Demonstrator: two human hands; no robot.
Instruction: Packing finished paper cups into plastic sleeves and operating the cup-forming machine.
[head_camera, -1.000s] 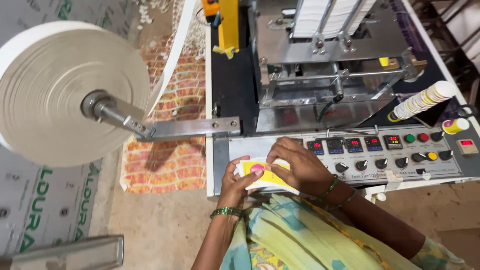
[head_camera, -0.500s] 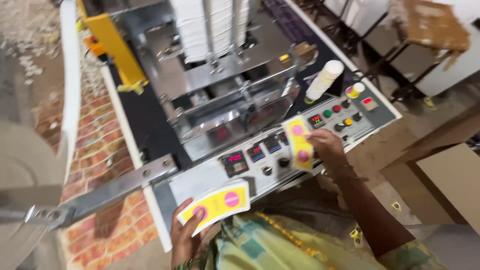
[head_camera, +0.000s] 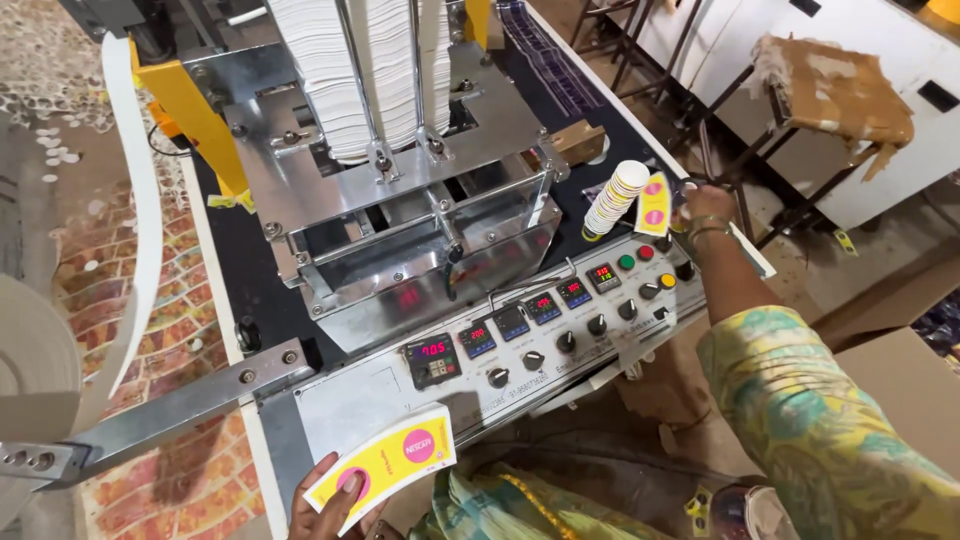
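A small stack of flat, curved yellow blanks (head_camera: 385, 470) with pink round spots lay fanned in the left hand (head_camera: 335, 505), at the near left edge of the scene, just in front of the control panel. The stack tilted, its right end higher. A single yellow blank (head_camera: 654, 205) with the same pink spots stood nearly upright in the right hand (head_camera: 708, 207), at the far right of the panel, just beside a leaning stack of white paper cups (head_camera: 612, 200).
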